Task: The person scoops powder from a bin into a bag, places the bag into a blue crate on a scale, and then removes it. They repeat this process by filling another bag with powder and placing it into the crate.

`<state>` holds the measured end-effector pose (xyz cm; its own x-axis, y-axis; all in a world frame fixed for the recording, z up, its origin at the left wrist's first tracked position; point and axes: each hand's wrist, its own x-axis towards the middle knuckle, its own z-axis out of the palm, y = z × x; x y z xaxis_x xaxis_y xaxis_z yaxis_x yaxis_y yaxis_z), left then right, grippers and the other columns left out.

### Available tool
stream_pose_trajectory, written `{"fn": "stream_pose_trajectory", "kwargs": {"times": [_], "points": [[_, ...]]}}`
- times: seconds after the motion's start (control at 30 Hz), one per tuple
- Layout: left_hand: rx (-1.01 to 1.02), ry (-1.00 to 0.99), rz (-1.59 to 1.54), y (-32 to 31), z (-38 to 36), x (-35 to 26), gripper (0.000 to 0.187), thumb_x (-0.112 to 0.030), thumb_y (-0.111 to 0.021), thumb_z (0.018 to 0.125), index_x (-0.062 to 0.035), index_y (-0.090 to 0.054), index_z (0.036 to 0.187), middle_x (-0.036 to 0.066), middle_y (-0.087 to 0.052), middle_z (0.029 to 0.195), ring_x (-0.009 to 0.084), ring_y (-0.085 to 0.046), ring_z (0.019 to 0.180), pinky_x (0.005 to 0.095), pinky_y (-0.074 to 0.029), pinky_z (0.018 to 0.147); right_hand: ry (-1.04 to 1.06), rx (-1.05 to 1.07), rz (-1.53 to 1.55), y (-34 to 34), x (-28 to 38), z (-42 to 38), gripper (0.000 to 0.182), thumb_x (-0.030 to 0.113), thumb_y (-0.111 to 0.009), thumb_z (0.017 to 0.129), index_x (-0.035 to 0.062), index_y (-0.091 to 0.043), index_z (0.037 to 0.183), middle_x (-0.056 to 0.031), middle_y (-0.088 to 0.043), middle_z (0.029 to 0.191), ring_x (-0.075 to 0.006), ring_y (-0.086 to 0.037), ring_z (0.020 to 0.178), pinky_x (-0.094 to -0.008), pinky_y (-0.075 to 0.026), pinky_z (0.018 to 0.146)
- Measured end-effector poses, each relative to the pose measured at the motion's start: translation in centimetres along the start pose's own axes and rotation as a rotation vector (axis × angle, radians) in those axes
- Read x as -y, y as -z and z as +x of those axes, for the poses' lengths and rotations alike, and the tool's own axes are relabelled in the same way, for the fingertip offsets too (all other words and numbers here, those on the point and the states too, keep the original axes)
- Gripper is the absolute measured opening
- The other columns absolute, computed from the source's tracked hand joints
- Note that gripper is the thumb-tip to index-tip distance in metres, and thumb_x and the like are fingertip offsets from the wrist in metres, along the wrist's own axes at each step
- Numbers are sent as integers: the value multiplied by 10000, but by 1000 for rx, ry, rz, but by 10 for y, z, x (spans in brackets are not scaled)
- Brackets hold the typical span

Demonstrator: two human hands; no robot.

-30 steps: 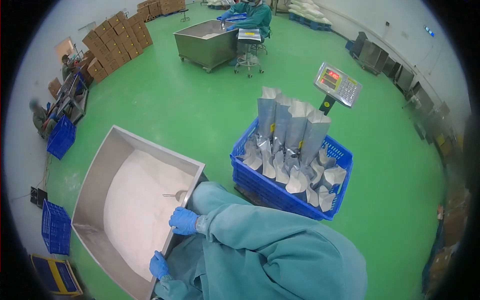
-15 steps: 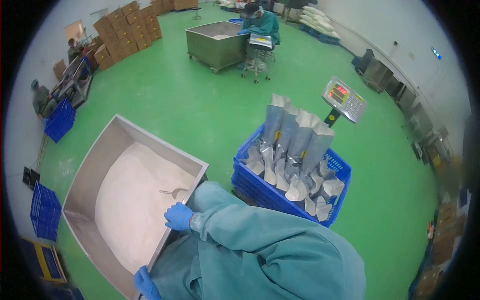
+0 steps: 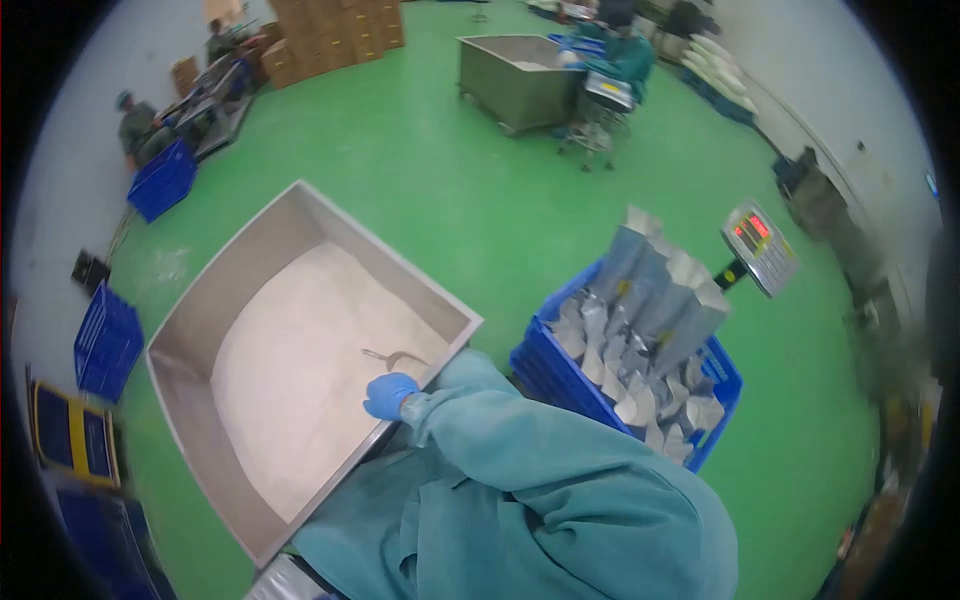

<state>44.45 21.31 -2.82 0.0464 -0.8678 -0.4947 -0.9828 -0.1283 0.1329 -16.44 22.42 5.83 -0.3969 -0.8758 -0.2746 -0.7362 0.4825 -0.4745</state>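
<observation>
My right hand (image 3: 391,397), in a blue glove, hangs over the near rim of a large metal tub (image 3: 232,252). Its fingers are curled together, and I see nothing in them. A heap of white powder (image 3: 310,370) fills much of the tub. Just beyond my fingers, a metal scoop (image 3: 400,357) lies in the powder, its handle pointing left; the hand is apart from it. My left hand is out of view. At the bottom edge, beside the tub's near corner, part of a silvery bag (image 3: 285,580) shows.
Right of my sleeve, stacked blue crates (image 3: 560,365) hold several silver bags (image 3: 665,290). A scale display (image 3: 758,245) stands behind them. Beyond the green floor, a co-worker (image 3: 625,60) sits at another metal tub (image 3: 515,95). More blue crates (image 3: 108,340) are at the left.
The view has swung left, so the tub and crates appear farther right. My left hand has left the tub's near corner and gone out of view; a silvery bag now shows there.
</observation>
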Motion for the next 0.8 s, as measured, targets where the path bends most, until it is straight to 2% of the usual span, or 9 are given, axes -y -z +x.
{"fn": "stream_pose_trajectory", "kwargs": {"times": [0.1, 0.17, 0.27, 0.5, 0.57, 0.6, 0.67, 0.7, 0.8], "points": [[177, 13, -240, -29, 59, 50, 533, -480, -479, 914, -109, -521, 1293, 109, -658, 1064, 277, -606, 962, 434, -469, 841, -3, -40, 9, -2, -2, 0, 394, 397, -464, 840, 81, -693, 886, -167, -673, 910, -350, -645, 858, -477, -497, 767], [-362, -119, -236, 48, -56, -85, 242, -180, -546, 829, 30, -667, 823, 182, -631, 692, 254, -603, 629, 394, -459, 613, 15, -43, -30, -7, -5, 1, 406, 411, -453, 855, 86, -694, 882, -162, -674, 911, -346, -647, 859, -476, -498, 765], [-515, -206, -61, 45, -61, -82, 210, -174, -556, 830, 23, -621, 801, 206, -628, 754, 360, -612, 700, 454, -458, 646, 10, -28, -85, 1, 0, -1, 413, 417, -449, 863, 86, -696, 865, -162, -676, 898, -344, -648, 845, -474, -498, 759], [-757, -129, -413, 45, -74, -98, 168, -111, -626, 765, 42, -567, 730, 178, -588, 673, 286, -557, 587, 415, -442, 594, -25, 42, -115, 14, 9, -4, 415, 392, -437, 856, 73, -695, 923, -167, -677, 944, -349, -651, 876, -459, -503, 789], [-720, 55, -422, 45, -76, -99, 228, -142, -661, 759, 47, -545, 705, 175, -574, 645, 268, -528, 561, 408, -435, 578, -21, 36, -117, 12, 9, -3, 414, 395, -435, 858, 79, -695, 923, -167, -677, 939, -351, -651, 870, -461, -504, 781], [-728, 63, -424, 44, -76, -95, 228, -142, -661, 759, 47, -545, 705, 175, -574, 645, 268, -528, 561, 408, -435, 578, -29, 28, -117, 11, 9, -2, 413, 397, -432, 860, 84, -695, 923, -167, -678, 935, -353, -652, 865, -462, -506, 774], [-893, -85, -379, 37, -67, -84, 277, -168, -691, 759, 58, -544, 694, 168, -587, 645, 240, -545, 577, 407, -421, 557, -27, 9, -119, 14, 12, -6, 405, 393, -431, 862, 90, -692, 928, -165, -678, 923, -353, -653, 854, -463, -508, 765], [-909, -19, -851, 29, -48, -69, 334, -233, -651, 808, 70, -567, 694, 174, -603, 650, 235, -565, 593, 403, -407, 540, -37, -11, -120, 16, 13, -7, 398, 390, -430, 864, 96, -690, 933, -163, -679, 912, -353, -654, 843, -464, -509, 757], [-968, 52, -700, 89, -76, -121, 431, -319, -598, 853, 76, -600, 682, 185, -620, 635, 265, -585, 576, 403, -406, 521, -15, -155, -94, 13, 15, -12, 375, 392, -438, 863, 116, -689, 904, -158, -677, 863, -364, -651, 806, -469, -511, 738]]}}
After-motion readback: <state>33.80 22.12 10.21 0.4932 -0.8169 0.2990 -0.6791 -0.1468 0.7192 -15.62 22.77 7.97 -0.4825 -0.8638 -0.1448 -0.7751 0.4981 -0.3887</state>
